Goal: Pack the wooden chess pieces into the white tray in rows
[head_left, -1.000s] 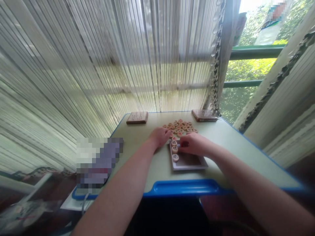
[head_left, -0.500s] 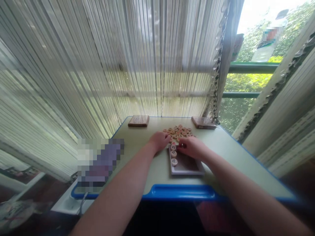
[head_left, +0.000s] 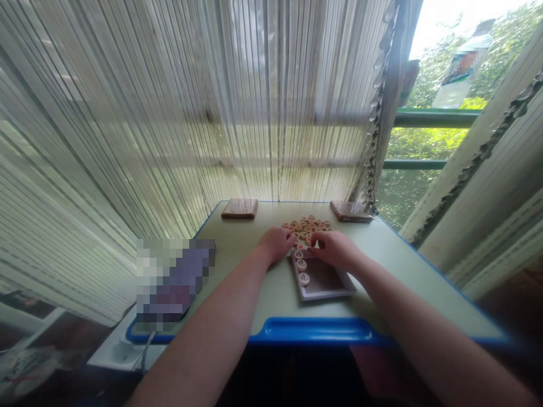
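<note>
Reaches across a pale green tabletop [head_left: 231, 249] edged in blue with a bare left hand [head_left: 275, 242], fingers bent and close together at the near left of a loose cluster of round, pale wooden pieces [head_left: 311, 222]. Arches a bare right hand [head_left: 337, 246] over the far edge of a shallow rectangular tray [head_left: 326, 278], pale-rimmed and brown-floored, thumb and forefinger curled around a small gap. Impossible to tell of a grip on anything in either hand, given tips so small against the cluster. Hidden behind the right hand: the tray's far right corner. To be seen along its left wall: three dark-lettered discs [head_left: 301, 265]. Hard to place as inside or beyond: a red-marked disc [head_left: 301, 247] at the far left corner.
</note>
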Motion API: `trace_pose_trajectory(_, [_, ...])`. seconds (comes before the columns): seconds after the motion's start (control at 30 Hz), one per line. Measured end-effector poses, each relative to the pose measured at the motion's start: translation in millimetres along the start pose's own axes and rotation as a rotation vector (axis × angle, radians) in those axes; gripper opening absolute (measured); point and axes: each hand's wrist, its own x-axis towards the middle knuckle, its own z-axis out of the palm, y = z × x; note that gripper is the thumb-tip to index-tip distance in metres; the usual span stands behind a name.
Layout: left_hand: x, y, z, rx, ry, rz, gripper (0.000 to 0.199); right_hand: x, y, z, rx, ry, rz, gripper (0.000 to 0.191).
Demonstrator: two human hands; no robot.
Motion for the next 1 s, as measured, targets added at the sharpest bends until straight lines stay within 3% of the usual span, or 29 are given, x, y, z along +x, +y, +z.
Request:
trace_pose_trajectory(0.1, [1, 0, -0.7, -0.009, -0.011, -0.007, 0.038, 2, 6, -3, 0.046, 0.030, 0.011, 0.019])
trace_pose_trajectory(0.23, [3, -1, -0.6, -0.009, -0.015, -0.018, 0.037, 2, 10, 0, 0.055, -0.057, -0.045, 0.012])
trace_pose_trajectory(0.37, [2, -2, -0.2, -0.003, 0.000, -0.023, 0.038, 3, 11, 5, 0.042, -0.063, -0.047, 0.009])
trace_pose_trajectory(0.53, [-1, -3, -2.7, 0.012, 0.127, -0.037, 0.033, 6, 13, 5, 0.063, -0.050, -0.057, 0.013])
trace_pose_trajectory(0.63, [-2, -3, -3.4, 0.000, 0.187, -0.031, 0.032, 10, 16, 4, 0.100, 0.005, -0.106, 0.019])
trace_pose_trajectory(0.77, [0, -6, 0.8, -0.016, 0.124, -0.027, 0.031, 18, 22, 11, 0.101, 0.152, -0.150, 0.031])
trace_pose_trajectory(0.87, [5, -10, 4.3, -0.050, 0.122, -0.087, 0.032, 21, 23, 17, 0.110, 0.068, -0.211, 0.040])
trace_pose_trajectory(1.0, [8, -13, 5.8, -0.110, 0.218, -0.124, 0.035, 22, 22, 13, 0.129, -0.037, -0.241, 0.045])
